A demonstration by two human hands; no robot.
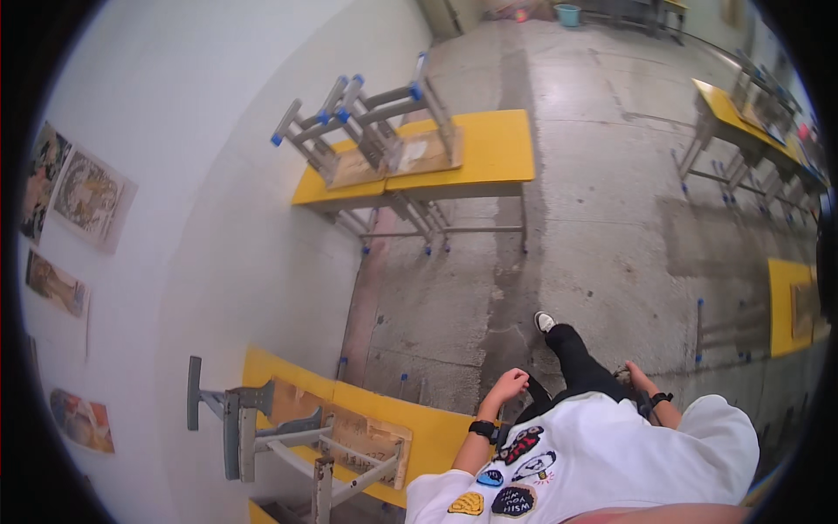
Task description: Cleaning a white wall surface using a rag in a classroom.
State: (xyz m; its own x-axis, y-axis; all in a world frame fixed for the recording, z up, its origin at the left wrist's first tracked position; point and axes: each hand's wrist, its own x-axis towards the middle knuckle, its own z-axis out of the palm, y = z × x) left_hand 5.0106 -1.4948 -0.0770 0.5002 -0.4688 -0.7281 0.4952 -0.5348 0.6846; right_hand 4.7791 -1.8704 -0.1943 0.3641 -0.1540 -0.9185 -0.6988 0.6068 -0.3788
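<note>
My left hand (509, 386) hangs beside my body with its fingers curled, close to a black strip (539, 392) of cloth or strap. Whether the fingers grip that strip cannot be made out. On the other side of my body is my right hand (639, 378), partly seen, beside a small brownish thing (622, 375). I cannot tell if the hand holds it. Both wrists wear black bands. One white shoe (544, 321) is on the concrete floor, ahead of me. Left of me is a yellow desk (366, 395) bearing an upturned stool (376, 432).
Ahead, yellow desks (494, 144) stand by the left wall with upturned stools (422, 150) on top. More desks (720, 108) line the right side, one desk (782, 308) nearer. A light-blue bucket (567, 16) is at the far end. Pictures (88, 196) hang on the wall.
</note>
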